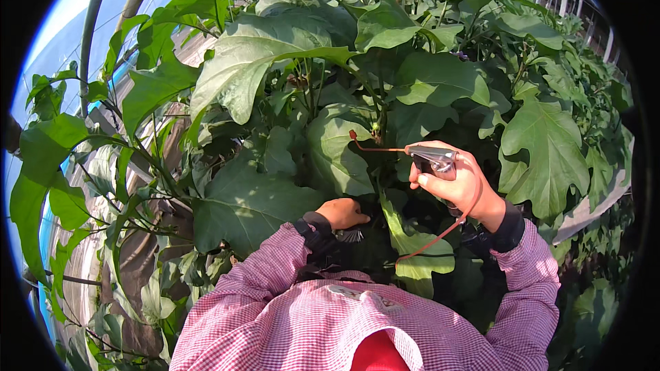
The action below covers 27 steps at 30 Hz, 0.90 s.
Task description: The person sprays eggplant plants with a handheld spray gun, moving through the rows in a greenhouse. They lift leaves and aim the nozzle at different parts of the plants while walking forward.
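My right hand point(464, 180) grips a small hand-held sprayer point(435, 161) with a dark and clear body. From its front, a thin reddish tube point(381, 150) runs left and bends up to a small red tip point(352, 134). That tip sits before a broad leaf point(337, 152), close to a pale green bud point(375, 126) on the plant's stem. A reddish cord point(438, 237) hangs from the right hand in a loop. My left hand point(343, 214) is low among the leaves with curled fingers; whether it holds anything is hidden.
Large-leaved plants, apparently eggplants point(438, 80), crowd the front and both sides, with a purple flower point(460, 55) farther back. Poles point(95, 31) and plastic sheeting point(56, 26) stand at left. A pale sheet point(593, 211) edges the row at right.
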Tool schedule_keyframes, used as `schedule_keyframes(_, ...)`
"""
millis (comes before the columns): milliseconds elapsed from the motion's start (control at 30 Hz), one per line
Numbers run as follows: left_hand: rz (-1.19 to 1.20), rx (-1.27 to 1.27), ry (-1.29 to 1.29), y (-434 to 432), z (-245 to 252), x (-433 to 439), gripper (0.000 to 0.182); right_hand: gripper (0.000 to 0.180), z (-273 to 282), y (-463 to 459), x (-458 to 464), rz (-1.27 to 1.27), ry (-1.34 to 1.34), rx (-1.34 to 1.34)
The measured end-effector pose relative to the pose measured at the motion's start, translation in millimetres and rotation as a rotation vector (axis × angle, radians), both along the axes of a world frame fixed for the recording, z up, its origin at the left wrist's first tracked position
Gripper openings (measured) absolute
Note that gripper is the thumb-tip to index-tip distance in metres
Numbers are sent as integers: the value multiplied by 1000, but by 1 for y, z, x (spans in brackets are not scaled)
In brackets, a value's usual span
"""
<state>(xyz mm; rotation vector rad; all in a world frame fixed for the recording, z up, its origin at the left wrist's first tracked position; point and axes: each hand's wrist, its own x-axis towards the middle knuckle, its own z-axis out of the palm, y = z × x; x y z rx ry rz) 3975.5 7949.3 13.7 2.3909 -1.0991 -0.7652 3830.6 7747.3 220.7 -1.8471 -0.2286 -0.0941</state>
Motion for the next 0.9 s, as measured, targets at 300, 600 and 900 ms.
schedule_keyframes(300, 456, -1095, -113, -38, 138, 43, 47, 36, 31, -16, -9, -320, -289, 59)
schedule_keyframes(600, 384, -1297, 256, -60, 194, 107, 58, 24, -6, -23, 102, -548, -604, -82)
schedule_keyframes(900, 376, -1323, 323, -37, 186, 117, 63, 30, -14, -51, 70, -743, -656, -20)
